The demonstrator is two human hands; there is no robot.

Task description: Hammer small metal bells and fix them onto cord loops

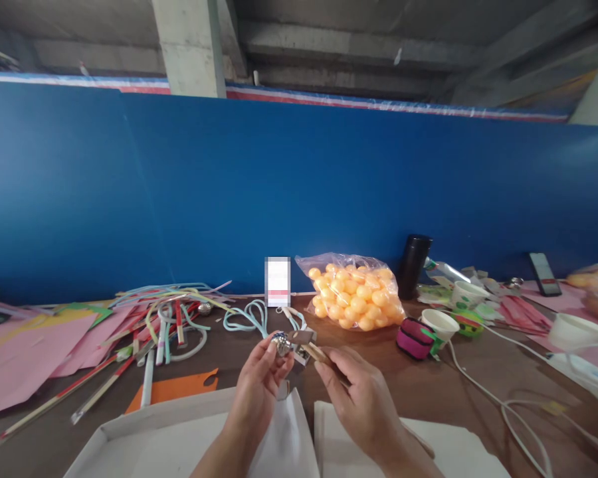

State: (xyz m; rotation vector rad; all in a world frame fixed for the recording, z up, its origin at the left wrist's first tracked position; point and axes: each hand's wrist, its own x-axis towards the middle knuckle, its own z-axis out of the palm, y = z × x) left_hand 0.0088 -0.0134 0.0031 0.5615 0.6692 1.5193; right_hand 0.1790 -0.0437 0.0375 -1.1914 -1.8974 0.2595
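My left hand [260,378] is closed, its fingertips pinching a small shiny silver ball [280,343] with a patterned surface. To its right, my right hand [356,388] grips a slim wooden-handled tool [319,354]. The tool's flat, dark head [301,337] points left and reaches the ball's right side; whether they touch I cannot tell. The far end of the handle comes out below my right hand. Just behind the tool sits a small pale box [303,356], partly covered by it.
Behind the hands lie a clear bag of orange balls [351,295] and a light blue cord [246,317]. Tubes and sticks [167,325] crowd the left. Paper cups [439,324], a magenta pouch [414,338], a black bottle [414,265] and a white cable [503,405] are right. A white tray [102,435] lies in front.
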